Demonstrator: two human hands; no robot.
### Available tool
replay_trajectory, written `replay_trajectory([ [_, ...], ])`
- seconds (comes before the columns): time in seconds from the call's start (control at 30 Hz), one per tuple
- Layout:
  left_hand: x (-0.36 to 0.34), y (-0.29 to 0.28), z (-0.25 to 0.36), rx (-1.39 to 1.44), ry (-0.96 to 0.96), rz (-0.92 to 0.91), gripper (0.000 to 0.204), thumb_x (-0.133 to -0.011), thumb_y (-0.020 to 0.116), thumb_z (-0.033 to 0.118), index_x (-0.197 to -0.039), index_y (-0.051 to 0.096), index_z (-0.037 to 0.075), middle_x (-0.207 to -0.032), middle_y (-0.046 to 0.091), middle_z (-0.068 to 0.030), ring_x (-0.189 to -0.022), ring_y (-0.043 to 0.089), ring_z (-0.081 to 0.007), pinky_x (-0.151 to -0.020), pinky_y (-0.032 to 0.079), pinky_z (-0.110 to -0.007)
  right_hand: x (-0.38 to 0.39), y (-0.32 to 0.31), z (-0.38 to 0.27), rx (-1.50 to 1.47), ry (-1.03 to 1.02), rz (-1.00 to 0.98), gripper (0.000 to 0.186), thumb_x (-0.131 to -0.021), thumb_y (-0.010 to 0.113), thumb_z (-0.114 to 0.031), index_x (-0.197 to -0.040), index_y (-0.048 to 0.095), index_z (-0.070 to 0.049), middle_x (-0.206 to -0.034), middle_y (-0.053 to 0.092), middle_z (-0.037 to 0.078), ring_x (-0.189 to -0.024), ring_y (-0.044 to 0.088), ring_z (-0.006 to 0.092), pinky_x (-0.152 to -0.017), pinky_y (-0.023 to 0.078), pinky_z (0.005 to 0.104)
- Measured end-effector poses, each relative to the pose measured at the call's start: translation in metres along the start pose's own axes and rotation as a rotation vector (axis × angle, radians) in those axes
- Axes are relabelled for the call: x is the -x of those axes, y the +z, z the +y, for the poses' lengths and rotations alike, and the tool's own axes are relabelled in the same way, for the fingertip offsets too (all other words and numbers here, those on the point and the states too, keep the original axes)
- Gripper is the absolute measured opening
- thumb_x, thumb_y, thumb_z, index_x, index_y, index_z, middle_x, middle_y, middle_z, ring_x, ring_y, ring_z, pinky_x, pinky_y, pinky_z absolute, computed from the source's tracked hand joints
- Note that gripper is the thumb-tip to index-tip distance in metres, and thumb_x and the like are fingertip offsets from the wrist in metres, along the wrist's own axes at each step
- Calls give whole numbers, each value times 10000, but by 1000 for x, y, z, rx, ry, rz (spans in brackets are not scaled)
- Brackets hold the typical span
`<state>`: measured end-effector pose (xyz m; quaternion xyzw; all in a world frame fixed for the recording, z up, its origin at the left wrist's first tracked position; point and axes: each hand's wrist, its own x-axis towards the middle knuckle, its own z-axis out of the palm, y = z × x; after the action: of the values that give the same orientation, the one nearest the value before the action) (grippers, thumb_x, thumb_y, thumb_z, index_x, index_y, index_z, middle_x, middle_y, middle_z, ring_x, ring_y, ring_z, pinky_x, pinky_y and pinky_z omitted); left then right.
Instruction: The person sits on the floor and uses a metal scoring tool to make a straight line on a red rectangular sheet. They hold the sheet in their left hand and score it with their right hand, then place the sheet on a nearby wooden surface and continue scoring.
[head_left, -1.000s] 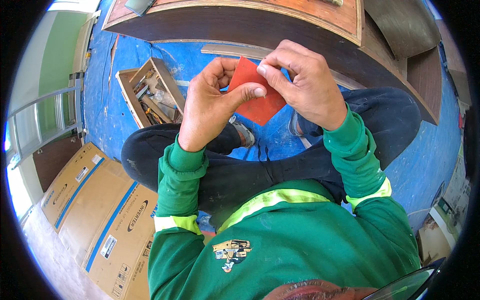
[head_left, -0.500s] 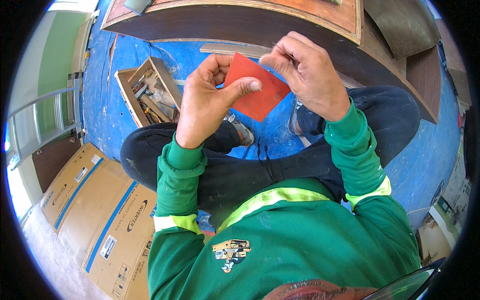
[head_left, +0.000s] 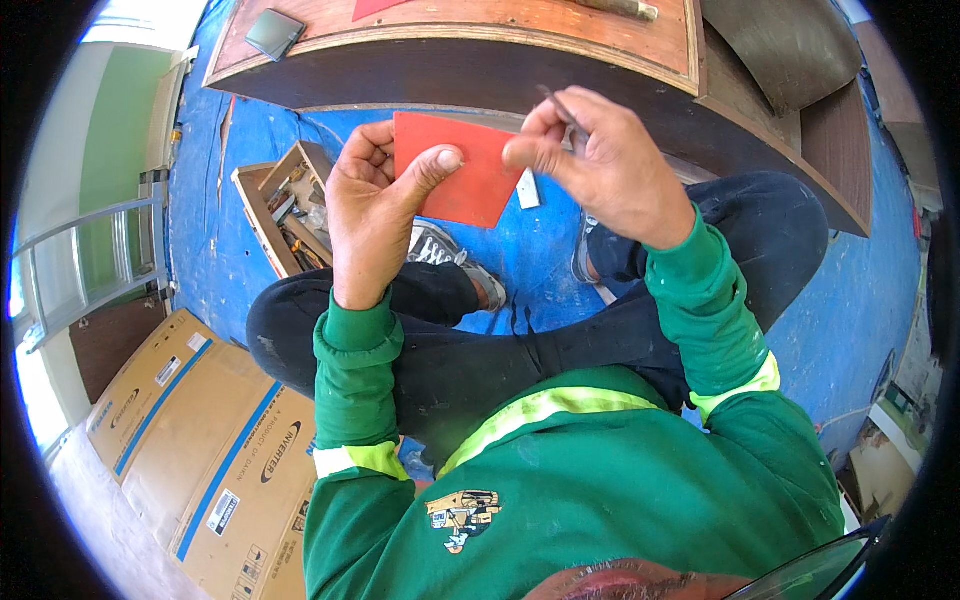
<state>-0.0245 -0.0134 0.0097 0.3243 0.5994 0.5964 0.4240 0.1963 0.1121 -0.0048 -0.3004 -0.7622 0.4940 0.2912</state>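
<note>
In front of me my left hand [head_left: 372, 205] grips a red square sheet [head_left: 458, 190], thumb on its face and fingers behind. The sheet is thin and flat, held up over the blue floor covering. My right hand [head_left: 605, 165] is closed around a slim dark tool [head_left: 563, 112], whose upper end sticks out above the fingers. Its kind is too small to make out. The right thumb is beside the sheet's right edge; whether it touches the sheet I cannot tell.
A wood-topped bench [head_left: 480, 25] with dark sides stands ahead, bearing a green-grey square piece [head_left: 274, 35]. An open wooden toolbox [head_left: 262, 222] is at left, near a metal ladder [head_left: 95, 255]. A cardboard box [head_left: 190, 430] lies lower left. My crossed legs [head_left: 740, 225] frame the blue sheeting [head_left: 790, 320].
The red sheet has turned from a diamond position to nearly square-on and moved left with my left hand. The dark tool in my right hand now shows more plainly.
</note>
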Motion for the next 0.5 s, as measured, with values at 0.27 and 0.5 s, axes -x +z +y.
replay_trajectory([
  [0.27, -2, -4, -5, -23, 119, 48, 414, -972, 937, 31, -1284, 670, -20, -1179, 826, -125, -1054, 781, -135, -957, 663, -307, 2, 19, 12, -246, 232, -84, 352, -1092, 821, -334, -1000, 796, 5, -744, 582, -47, -701, 489, 65, -614, 409, 332],
  [0.5, 0, 0, -2, -2, 139, 83, 393, -977, 930, 22, -1264, 664, -15, -1173, 828, -124, -1063, 781, -130, -942, 655, -296, 3, 23, 3, -371, 190, -42, 294, -1090, 820, -280, -1067, 806, 13, -769, 634, -33, -743, 543, 61, -652, 461, 317],
])
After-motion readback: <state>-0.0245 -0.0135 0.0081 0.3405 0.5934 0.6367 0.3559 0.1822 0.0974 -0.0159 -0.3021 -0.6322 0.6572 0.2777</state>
